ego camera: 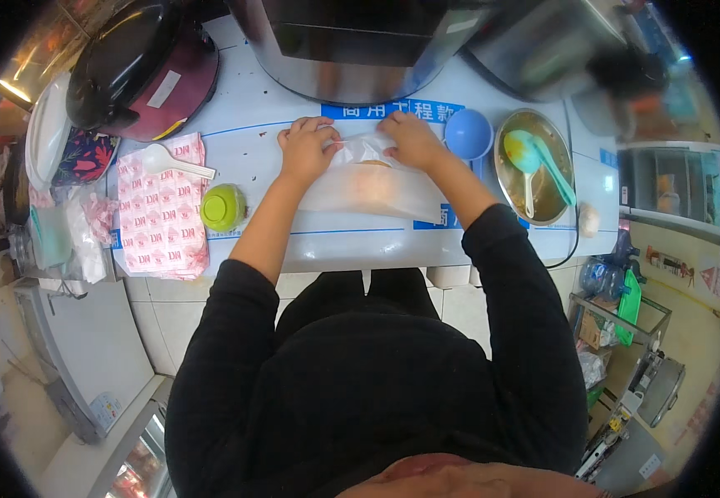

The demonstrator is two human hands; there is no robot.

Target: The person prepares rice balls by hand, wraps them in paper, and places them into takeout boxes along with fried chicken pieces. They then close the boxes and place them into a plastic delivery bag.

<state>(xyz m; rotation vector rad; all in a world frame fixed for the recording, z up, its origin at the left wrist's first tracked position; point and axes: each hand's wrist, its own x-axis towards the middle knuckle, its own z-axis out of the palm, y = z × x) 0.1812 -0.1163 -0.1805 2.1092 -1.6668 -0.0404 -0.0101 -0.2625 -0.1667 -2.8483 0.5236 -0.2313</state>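
A sheet of translucent white paper or film (335,190) lies on the white counter before me, with its far edge lifted. Something brownish shows at its fold, and a warm-coloured patch shows through; I cannot tell what it is. My left hand (307,149) pinches the far left part of the sheet between bent fingers. At the far right part, my right hand (413,142) grips it in the same way. Just right of that hand stands a blue plastic ladle or cup (469,134). A green bowl (222,208) sits left of my left forearm.
Printed pink-and-white paper sheets (161,230) carry a white plastic spoon (176,164). A maroon cooker (161,81) stands at the back left, a large metal vessel (347,81) at the back middle. On the right, a metal bowl (509,199) holds turquoise and white spoons; a black cable (577,230) runs beside it.
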